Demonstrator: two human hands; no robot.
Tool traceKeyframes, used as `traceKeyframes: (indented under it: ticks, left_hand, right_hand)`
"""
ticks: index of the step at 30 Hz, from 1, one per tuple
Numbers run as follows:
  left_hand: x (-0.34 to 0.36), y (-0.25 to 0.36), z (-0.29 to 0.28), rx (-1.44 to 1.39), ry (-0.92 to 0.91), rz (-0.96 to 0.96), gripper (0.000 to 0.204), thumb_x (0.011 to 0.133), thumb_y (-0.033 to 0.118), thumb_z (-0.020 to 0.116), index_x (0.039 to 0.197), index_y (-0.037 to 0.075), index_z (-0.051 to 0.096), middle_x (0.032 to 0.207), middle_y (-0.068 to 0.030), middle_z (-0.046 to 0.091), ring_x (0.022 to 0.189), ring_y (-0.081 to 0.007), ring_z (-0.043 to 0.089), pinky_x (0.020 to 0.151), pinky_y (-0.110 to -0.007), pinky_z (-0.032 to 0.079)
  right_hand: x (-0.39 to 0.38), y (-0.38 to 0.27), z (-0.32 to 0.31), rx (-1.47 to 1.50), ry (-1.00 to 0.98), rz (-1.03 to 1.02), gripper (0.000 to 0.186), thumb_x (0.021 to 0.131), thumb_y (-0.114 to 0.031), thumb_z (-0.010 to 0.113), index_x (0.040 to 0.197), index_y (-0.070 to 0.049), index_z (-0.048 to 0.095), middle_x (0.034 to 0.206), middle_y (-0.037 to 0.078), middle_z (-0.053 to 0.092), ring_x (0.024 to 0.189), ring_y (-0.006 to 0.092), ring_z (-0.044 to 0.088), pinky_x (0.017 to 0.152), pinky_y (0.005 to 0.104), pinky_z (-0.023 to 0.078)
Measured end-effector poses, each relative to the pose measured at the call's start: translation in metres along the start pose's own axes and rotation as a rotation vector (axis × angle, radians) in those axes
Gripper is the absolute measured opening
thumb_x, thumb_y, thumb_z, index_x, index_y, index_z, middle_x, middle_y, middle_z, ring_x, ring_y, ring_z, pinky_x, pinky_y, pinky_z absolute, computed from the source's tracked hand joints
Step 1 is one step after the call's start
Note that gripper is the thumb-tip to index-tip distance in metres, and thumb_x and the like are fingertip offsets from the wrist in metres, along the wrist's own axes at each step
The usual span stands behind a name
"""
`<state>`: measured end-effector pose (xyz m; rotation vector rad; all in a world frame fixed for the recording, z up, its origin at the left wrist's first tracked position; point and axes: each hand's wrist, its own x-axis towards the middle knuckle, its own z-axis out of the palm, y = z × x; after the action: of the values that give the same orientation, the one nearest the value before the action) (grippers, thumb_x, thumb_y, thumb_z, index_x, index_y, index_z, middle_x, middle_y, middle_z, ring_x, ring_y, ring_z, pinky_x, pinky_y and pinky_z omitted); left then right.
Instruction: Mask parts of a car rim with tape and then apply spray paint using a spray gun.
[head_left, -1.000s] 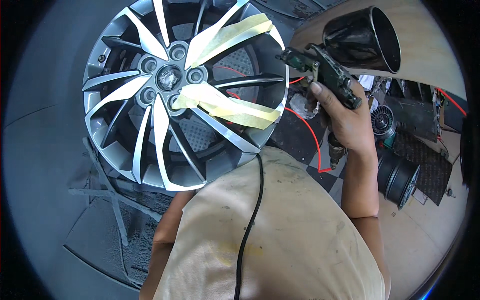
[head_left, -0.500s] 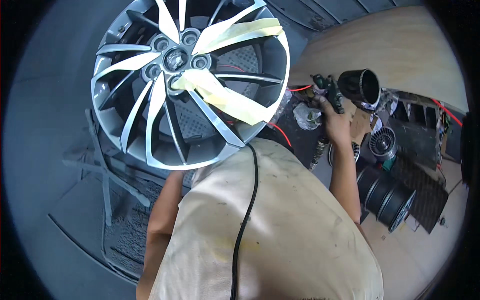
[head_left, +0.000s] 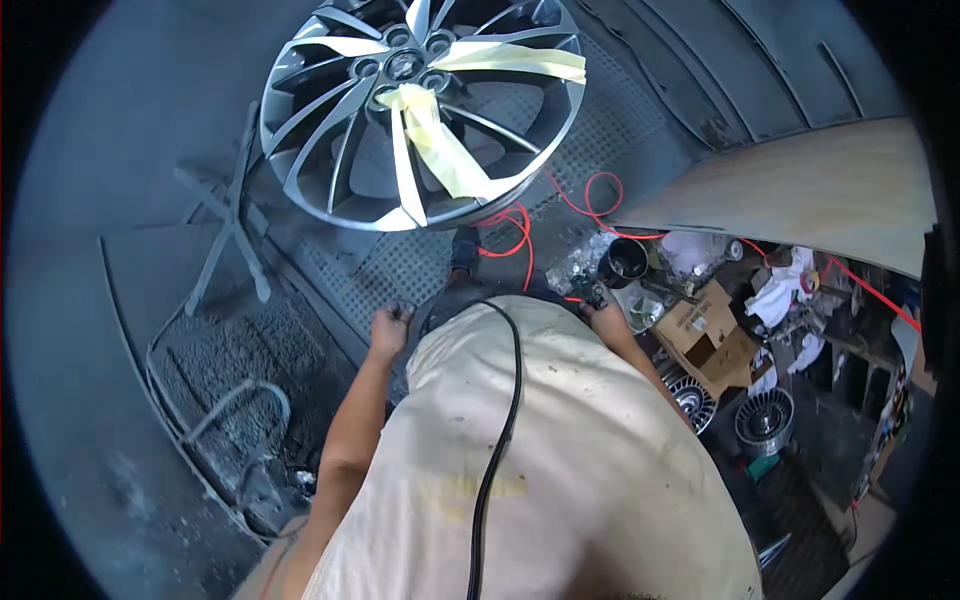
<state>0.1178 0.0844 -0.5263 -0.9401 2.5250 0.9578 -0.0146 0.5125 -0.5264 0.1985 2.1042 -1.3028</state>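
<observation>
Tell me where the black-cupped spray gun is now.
Head view, right of centre: the black-cupped spray gun sits low in the right hand, below the taped grey alloy wheel.

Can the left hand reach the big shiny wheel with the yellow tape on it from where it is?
Probably yes, with a stretch. The left hand hangs empty at the person's side, apart from the wheel, which leans ahead of it. Only bare grey floor grating lies between them; nothing blocks the way.

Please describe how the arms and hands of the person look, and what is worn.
Both arms are bare, with no sleeves reaching the forearms. The left hand wears no glove; the right hand is too small to tell. The pale, stained shirt has a black cable lying across it.
</observation>
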Motion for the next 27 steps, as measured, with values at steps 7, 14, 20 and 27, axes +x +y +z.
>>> traceKeyframes:
  ticks: [7,14,20,27]
  left_hand:
    - [-0.145,-0.074,0.036,0.074,0.084,-0.199,0.036,0.097,0.028,0.057,0.088,-0.007,0.064,0.081,-0.027,0.067,0.07,-0.0478,0.06,0.065,-0.051,0.048]
    - [-0.233,-0.186,0.092,0.059,0.241,-0.375,0.038,0.101,0.029,0.051,0.088,-0.005,0.063,0.084,-0.0283,0.066,0.077,-0.0486,0.06,0.071,-0.054,0.047]
    - [-0.258,-0.152,0.086,-0.023,0.358,-0.264,0.038,0.101,0.029,0.049,0.088,-0.004,0.062,0.082,-0.0282,0.066,0.074,-0.0497,0.059,0.069,-0.053,0.047]
    - [-0.343,-0.193,0.108,-0.19,0.424,-0.204,0.041,0.099,0.03,0.055,0.077,-0.005,0.06,0.071,-0.022,0.062,0.061,-0.0368,0.053,0.065,-0.047,0.045]
  right_hand:
    - [0.012,0.039,0.004,-0.199,-0.17,-0.242,0.053,0.09,-0.013,0.065,0.141,-0.008,0.053,0.124,0.016,0.067,0.103,0.03,0.066,0.09,0.0367,0.051]
    - [0.0,-0.025,0.021,-0.447,-0.311,-0.315,0.06,0.089,-0.016,0.065,0.146,-0.009,0.048,0.126,0.016,0.067,0.106,0.03,0.066,0.092,0.0366,0.051]
    - [-0.021,-0.03,0.061,-0.538,-0.361,-0.318,0.06,0.088,-0.017,0.066,0.145,-0.009,0.049,0.126,0.016,0.067,0.105,0.0304,0.066,0.091,0.0378,0.052]
    - [-0.073,0.007,0.152,-0.638,-0.403,-0.546,0.054,0.088,-0.019,0.067,0.139,-0.006,0.054,0.118,0.019,0.069,0.1,0.0336,0.067,0.088,0.0413,0.053]
